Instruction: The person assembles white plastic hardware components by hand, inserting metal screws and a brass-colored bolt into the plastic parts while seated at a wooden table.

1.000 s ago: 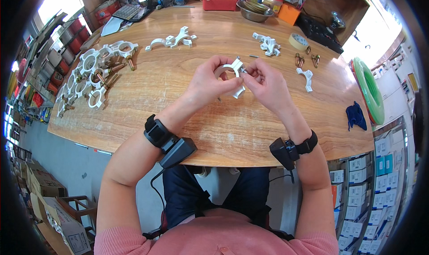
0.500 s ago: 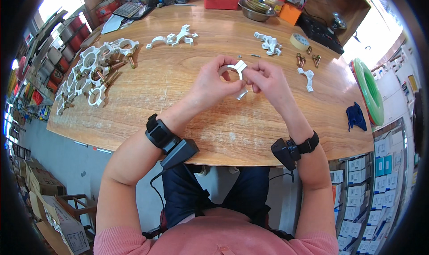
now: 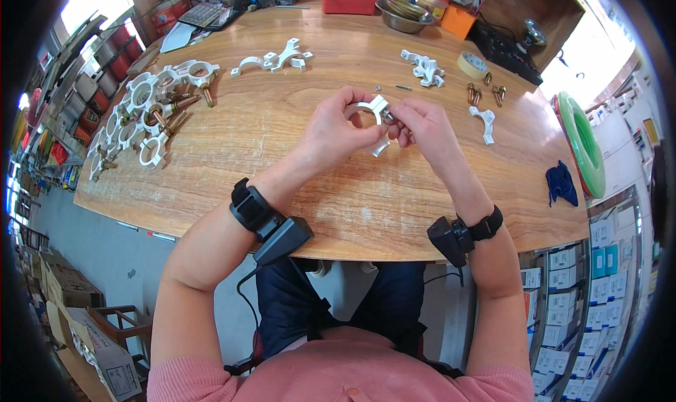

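My left hand point(image 3: 332, 126) is closed round one side of a white pipe clamp point(image 3: 379, 103), holding it above the middle of the table. At the clamp's right side, my right hand point(image 3: 422, 128) pinches a small silvery metal fastener point(image 3: 389, 116); fingers partly cover it, and whether it is a screw or a nut I cannot tell. Just beyond the hands lie a small nut point(image 3: 378, 88) and a short metal screw point(image 3: 403, 88). A loose white clamp half point(image 3: 484, 125) rests to the right of my right hand.
White clamps with brass-coloured anchor bolts point(image 3: 143, 92) are piled at the left. Loose clamp halves lie farther back, in a left group point(image 3: 289, 55) and a right group point(image 3: 425, 69). Several bolts point(image 3: 498, 95), a tape roll point(image 3: 472, 65) and a blue cloth point(image 3: 560, 184) sit at the right.
My right fingers have shifted slightly at the clamp's side, and the silvery fastener now shows between them. My left hand and the clamp have hardly moved.
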`<state>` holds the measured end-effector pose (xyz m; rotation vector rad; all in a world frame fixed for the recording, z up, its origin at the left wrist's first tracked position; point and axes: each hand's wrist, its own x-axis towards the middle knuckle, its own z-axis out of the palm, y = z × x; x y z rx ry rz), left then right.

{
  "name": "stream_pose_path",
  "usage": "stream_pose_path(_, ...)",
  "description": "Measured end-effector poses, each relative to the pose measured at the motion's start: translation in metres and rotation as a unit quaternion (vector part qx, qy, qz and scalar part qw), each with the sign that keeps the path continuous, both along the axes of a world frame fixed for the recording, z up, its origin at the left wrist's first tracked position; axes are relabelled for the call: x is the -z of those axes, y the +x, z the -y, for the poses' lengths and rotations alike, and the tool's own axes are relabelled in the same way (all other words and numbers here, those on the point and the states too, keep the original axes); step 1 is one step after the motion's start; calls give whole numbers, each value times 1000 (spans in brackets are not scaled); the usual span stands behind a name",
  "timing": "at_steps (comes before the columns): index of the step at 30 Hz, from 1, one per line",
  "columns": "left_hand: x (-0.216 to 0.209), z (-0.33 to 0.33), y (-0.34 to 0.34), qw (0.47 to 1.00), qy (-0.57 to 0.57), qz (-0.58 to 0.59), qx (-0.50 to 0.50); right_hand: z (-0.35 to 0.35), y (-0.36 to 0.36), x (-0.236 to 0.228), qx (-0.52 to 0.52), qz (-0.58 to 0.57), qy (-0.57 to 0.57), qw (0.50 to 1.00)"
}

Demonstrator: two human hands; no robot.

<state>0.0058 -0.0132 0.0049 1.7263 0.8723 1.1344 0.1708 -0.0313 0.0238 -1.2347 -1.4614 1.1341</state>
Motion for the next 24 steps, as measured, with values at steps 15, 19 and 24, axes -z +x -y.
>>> stream_pose_path(15, -1, 0, 0, 999, -32, -42, 12, -3, 2, 7, 20, 55, 34, 998)
stream_pose_path(19, 2, 0, 0, 999, -33, -22, 15, -1, 1, 2, 5, -18, -32, 999)
stream_pose_path(24, -5, 6, 0, 998, -37, -48, -1, 1, -1, 2, 4, 23, -21, 1000)
